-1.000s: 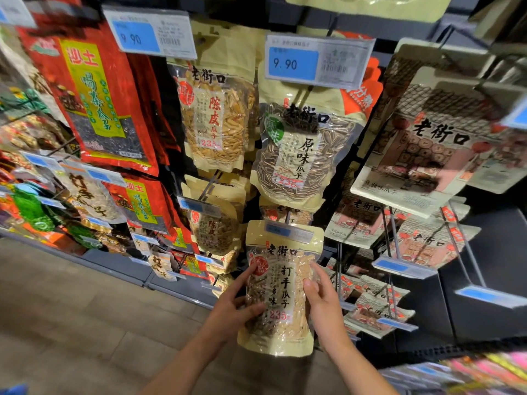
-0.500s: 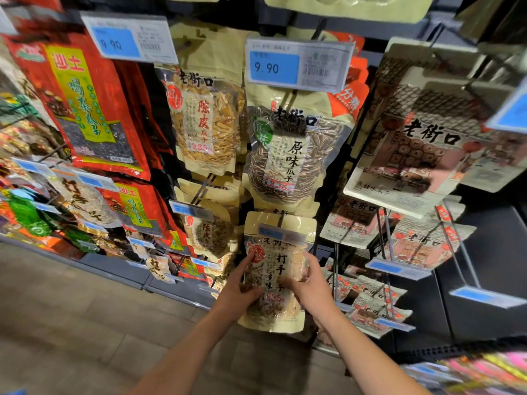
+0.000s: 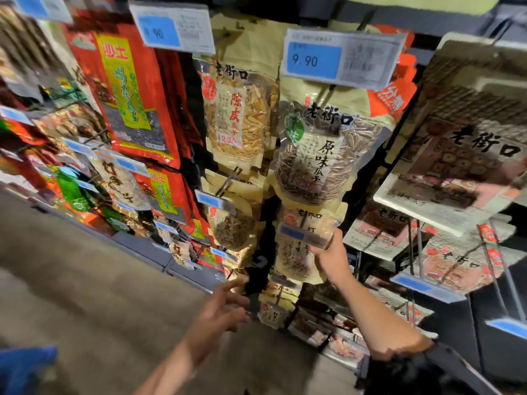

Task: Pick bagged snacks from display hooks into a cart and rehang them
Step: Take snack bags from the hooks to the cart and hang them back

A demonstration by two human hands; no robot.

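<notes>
Open floor [image 3: 85, 280] lay clear below my left hand [image 3: 219, 309]; packed hanging bags [image 3: 322, 155] and price tags [image 3: 339, 59] blocked the rack face.

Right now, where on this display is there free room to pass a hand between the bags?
A dark gap runs between the lower peel-flavour bag and the bag that the right hand touches; the left hand hovers below it. Elsewhere the bags overlap.

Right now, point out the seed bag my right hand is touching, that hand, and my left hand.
seed bag [image 3: 291, 260], head view, lower front of the pouch.
right hand [image 3: 332, 256], head view, back of the hand.
left hand [image 3: 221, 309], head view, palm area.
</notes>
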